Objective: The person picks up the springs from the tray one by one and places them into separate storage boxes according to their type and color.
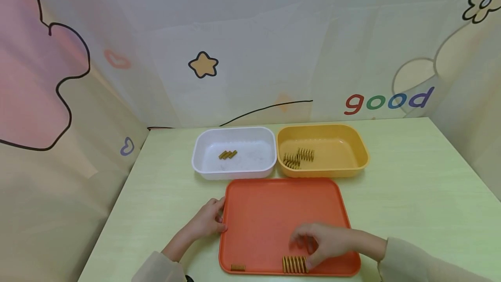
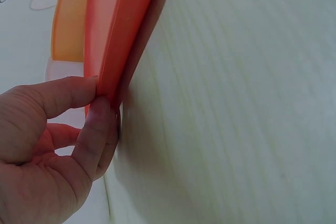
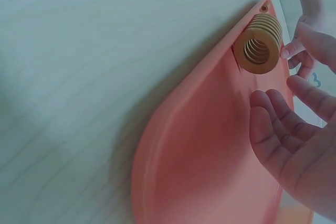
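An orange-red tray (image 1: 266, 212) lies on the table. My left hand (image 1: 206, 219) grips its left edge; in the left wrist view the thumb and fingers of that hand (image 2: 58, 145) pinch the rim. Close to the tray's front edge lies a large gold coil spring (image 1: 295, 265) on its side. My right hand (image 1: 326, 240) hovers beside this spring, thumb and fingers apart. Seen from the right wrist, the spring (image 3: 265, 35) stands free of the loosely bent fingers. A small gold spring (image 1: 238, 268) sits at the tray's front left corner.
Behind the tray, a white bin (image 1: 254, 147) contains several small gold cylindrical pieces (image 1: 228, 155). Right beside it, a yellow bin (image 1: 336, 156) has larger gold springs (image 1: 305, 155) in its left part. A printed cloth (image 1: 254, 86) hangs behind the table.
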Demonstrator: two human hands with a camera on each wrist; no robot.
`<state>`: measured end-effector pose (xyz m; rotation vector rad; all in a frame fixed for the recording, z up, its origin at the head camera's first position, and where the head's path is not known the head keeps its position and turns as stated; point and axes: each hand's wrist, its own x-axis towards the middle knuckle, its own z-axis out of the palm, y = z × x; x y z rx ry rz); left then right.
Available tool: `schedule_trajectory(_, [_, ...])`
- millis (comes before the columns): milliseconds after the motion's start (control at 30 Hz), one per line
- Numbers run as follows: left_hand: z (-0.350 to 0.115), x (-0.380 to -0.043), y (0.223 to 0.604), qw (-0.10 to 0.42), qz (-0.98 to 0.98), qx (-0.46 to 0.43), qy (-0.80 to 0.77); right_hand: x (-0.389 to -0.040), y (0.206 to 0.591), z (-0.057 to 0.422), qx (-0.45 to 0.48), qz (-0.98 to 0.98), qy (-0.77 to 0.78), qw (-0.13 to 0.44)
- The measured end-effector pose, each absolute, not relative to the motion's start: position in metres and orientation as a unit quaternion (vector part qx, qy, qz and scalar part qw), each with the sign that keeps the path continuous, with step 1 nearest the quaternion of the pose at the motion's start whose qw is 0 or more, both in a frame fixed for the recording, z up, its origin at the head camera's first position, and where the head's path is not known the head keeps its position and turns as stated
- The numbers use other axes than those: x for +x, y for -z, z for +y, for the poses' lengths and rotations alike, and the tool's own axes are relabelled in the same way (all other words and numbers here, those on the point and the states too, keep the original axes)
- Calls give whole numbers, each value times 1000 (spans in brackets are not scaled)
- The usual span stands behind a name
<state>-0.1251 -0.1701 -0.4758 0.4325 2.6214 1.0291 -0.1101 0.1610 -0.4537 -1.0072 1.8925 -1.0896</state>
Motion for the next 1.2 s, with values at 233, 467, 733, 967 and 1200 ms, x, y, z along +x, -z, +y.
schedule_trajectory(233, [-169, -125, 475, 141, 910, 153, -359, -109, 458, 160, -418, 729, 414, 350])
schedule_trajectory(467, [-170, -126, 476, 142, 911, 153, -356, -108, 458, 161, -418, 726, 408, 362])
schedule_trajectory(733, [-169, -126, 477, 146, 909, 147, -362, -104, 460, 160, -446, 733, 386, 340])
schedule_trajectory(967, [-170, -126, 477, 155, 905, 143, -370, -102, 462, 160, -442, 747, 361, 341])
schedule_trajectory(1200, [-171, -127, 478, 157, 905, 141, -370, -101, 461, 158, -434, 761, 344, 337])
